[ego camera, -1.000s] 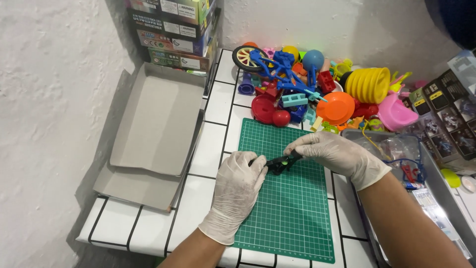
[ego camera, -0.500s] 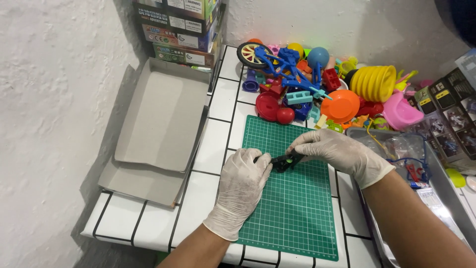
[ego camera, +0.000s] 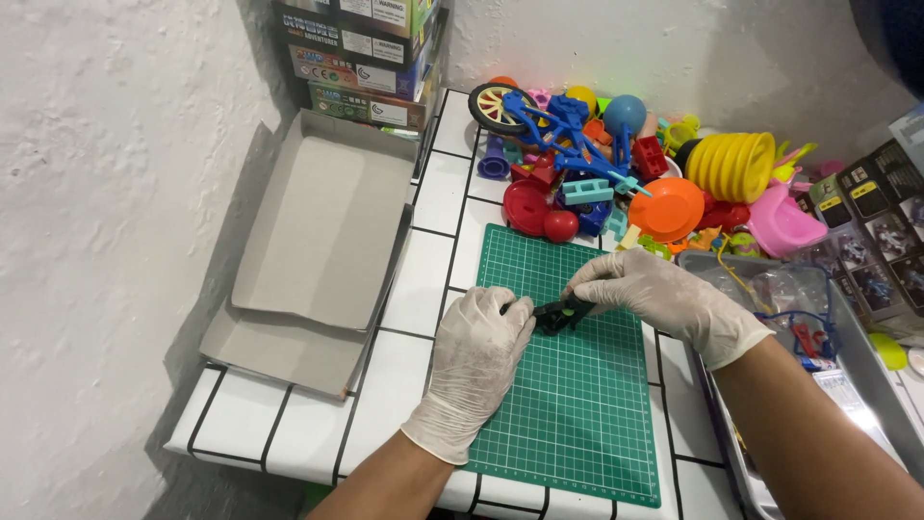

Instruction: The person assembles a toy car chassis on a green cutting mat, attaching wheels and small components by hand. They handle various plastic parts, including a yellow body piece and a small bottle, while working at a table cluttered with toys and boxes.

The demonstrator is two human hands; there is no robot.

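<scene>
A small black and green toy part [ego camera: 558,313] lies low over the green cutting mat [ego camera: 577,414], pinched between both gloved hands. My left hand [ego camera: 478,356] in a white glove grips its left end with thumb and fingers. From the right, my right hand [ego camera: 650,294], also gloved, holds the other end with its fingertips. Most of the part is hidden by the fingers.
A heap of bright plastic toys [ego camera: 616,164] lies behind the mat, with a yellow ribbed piece [ego camera: 731,166] and an orange disc [ego camera: 672,207]. An opened grey cardboard box [ego camera: 322,231] sits left. Stacked boxes [ego camera: 371,58] stand against the wall. A grey tray [ego camera: 770,289] with bags is right.
Both hands stay on the small part over the mat; the fingers have shifted only slightly. The view has tilted a little.
</scene>
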